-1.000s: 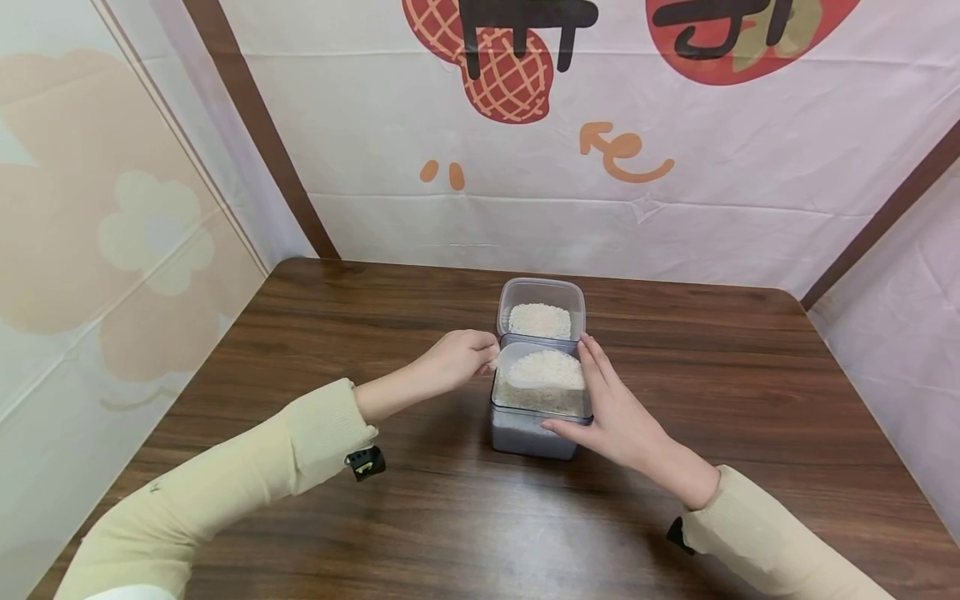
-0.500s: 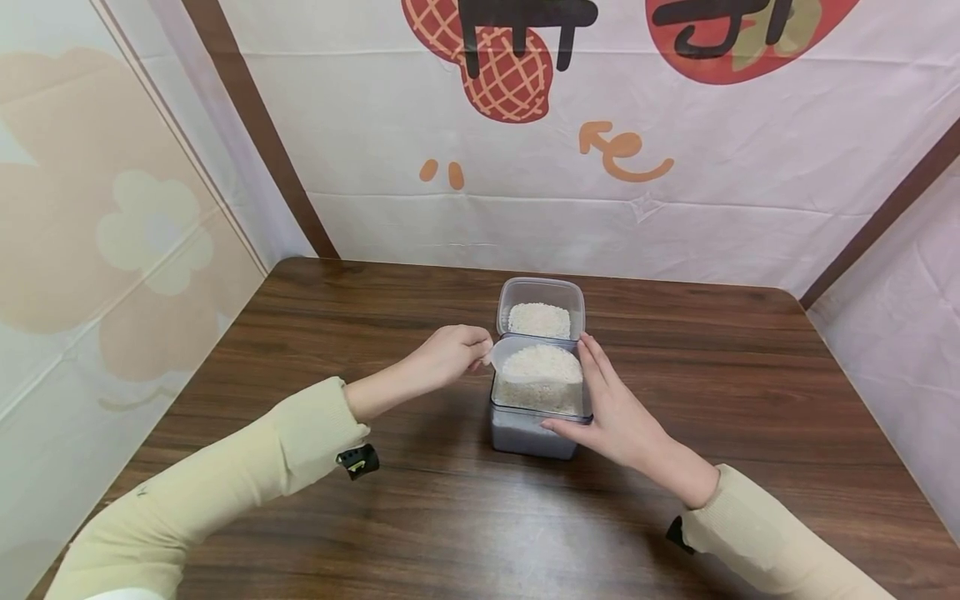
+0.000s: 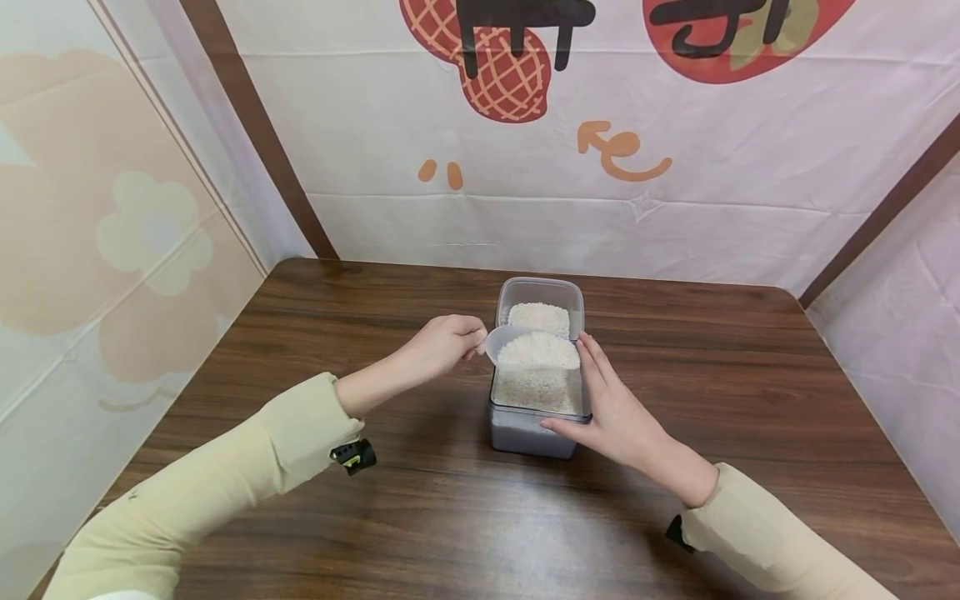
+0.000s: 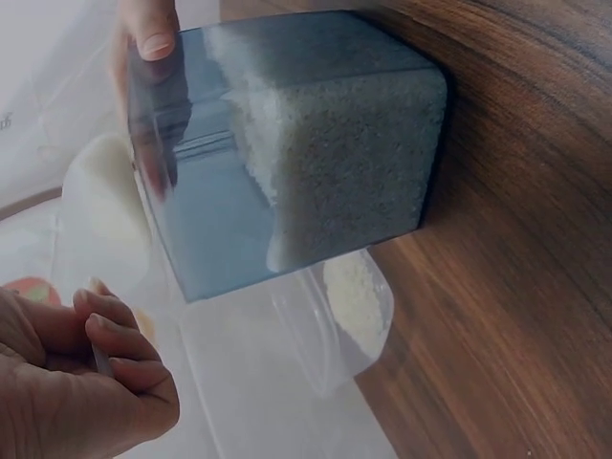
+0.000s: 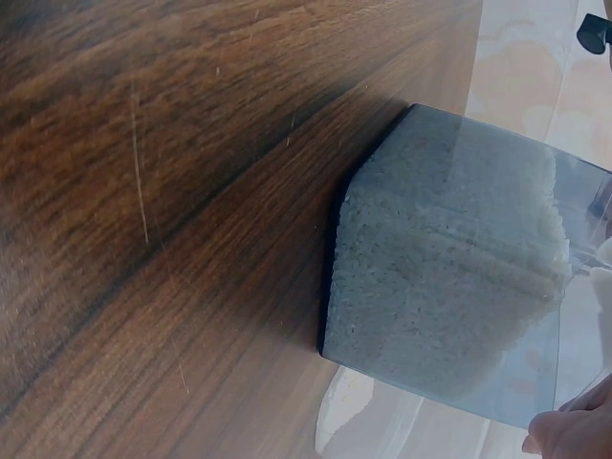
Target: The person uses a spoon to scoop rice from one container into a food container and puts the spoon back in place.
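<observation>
My left hand [image 3: 447, 348] pinches the handle of a translucent white scoop [image 3: 495, 340] heaped with white rice [image 3: 540, 350]. The scoop is above a blue-grey clear storage box [image 3: 534, 440], and rice fills much of that box, as its walls show in both wrist views. In the left wrist view, curled fingers of the left hand [image 4: 91, 373] surround the handle, and the scoop's bowl [image 4: 105, 215] stands outside the box's mouth line. My right hand [image 3: 618, 414] grips the box at its right side, thumb at the front and fingers along the rim.
Right behind the box stands a clear plastic tub [image 3: 542, 287] with a smaller heap of rice inside. Both stand on a dark wood table [image 3: 420, 517]. A printed cloth [image 3: 375, 125] hangs along the far edge, with more cloth at the sides.
The left hand has lifted the scoop of rice up and slightly left and away, out of the box toward the tub behind. The right hand and the box have stayed in place.
</observation>
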`<state>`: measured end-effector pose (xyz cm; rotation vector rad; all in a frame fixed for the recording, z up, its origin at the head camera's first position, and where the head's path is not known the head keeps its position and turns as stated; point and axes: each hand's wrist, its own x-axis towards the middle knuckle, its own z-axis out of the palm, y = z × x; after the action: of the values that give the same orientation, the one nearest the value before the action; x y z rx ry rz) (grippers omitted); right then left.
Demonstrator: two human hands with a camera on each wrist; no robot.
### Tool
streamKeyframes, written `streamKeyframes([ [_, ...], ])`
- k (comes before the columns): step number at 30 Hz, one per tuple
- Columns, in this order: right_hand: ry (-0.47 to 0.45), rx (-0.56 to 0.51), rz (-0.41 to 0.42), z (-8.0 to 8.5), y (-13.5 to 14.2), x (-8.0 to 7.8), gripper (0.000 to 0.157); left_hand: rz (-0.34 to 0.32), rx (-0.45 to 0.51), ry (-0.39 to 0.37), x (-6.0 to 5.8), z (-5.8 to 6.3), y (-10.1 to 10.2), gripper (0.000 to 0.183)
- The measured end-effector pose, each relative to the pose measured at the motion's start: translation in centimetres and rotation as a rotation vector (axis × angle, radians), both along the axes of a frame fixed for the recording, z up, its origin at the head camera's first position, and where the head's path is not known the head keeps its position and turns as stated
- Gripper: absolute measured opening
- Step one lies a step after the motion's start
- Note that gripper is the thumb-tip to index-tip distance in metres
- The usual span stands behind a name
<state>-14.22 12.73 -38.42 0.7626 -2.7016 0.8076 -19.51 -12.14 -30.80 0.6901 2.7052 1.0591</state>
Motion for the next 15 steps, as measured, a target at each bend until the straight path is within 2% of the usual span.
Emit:
streamKeyframes([
  [7, 0.024, -0.002, 0.012, -0.01, 0.03, -0.11, 0.105, 0.024, 0.024, -0.017, -0.17, 0.77, 0.05, 0.024],
  [15, 0.023, -0.009, 0.013, -0.06, -0.03, -0.18, 0.107, 0.036, 0.05, -0.012, -0.93, 0.95, 0.1, 0.023],
])
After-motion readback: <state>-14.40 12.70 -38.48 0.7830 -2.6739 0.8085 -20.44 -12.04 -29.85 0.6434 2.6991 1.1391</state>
